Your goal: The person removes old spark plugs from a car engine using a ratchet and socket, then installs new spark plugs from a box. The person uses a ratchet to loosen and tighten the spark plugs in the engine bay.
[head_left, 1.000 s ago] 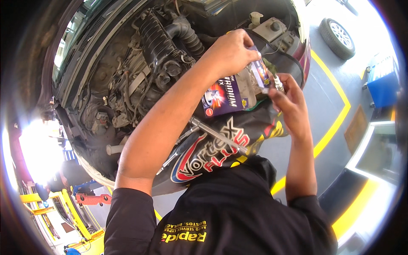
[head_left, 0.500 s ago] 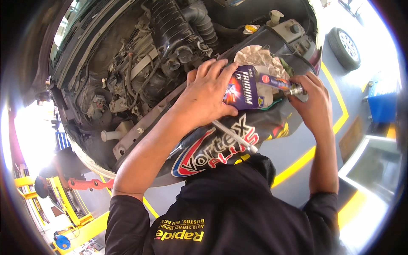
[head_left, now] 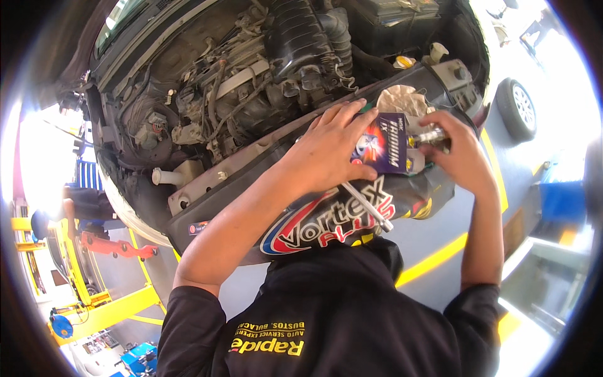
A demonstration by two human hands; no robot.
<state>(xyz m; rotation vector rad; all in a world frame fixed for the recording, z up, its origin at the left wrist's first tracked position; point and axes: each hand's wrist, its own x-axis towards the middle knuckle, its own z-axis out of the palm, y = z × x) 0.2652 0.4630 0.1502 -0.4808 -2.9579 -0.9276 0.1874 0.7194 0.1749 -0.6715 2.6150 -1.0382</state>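
My left hand (head_left: 333,147) is closed round a purple spark plug box (head_left: 391,144), thumb on its near side and fingers over the far side. From the box's right end, where pale flaps stand out, a metal spark plug (head_left: 432,136) sticks out. My right hand (head_left: 461,151) pinches that plug between thumb and fingers. Under both hands lies a black printed fender cover (head_left: 326,220), draped over the car's front edge. On it, just below the box, rests a chrome extension bar (head_left: 370,207). A crumpled beige cloth (head_left: 399,99) shows behind the box.
The open engine bay (head_left: 232,81) spreads ahead, with a black ribbed air intake (head_left: 300,44) and a battery (head_left: 396,16). A small dark carton (head_left: 198,227) lies by my left forearm. A wheel (head_left: 516,110) stands at right; a yellow lift frame (head_left: 113,314) is at left.
The plug and its small purple sleeve were outside the box at its right. Now the sleeve is out of sight, and the plug end is at the box's opening. My right hand moved left.
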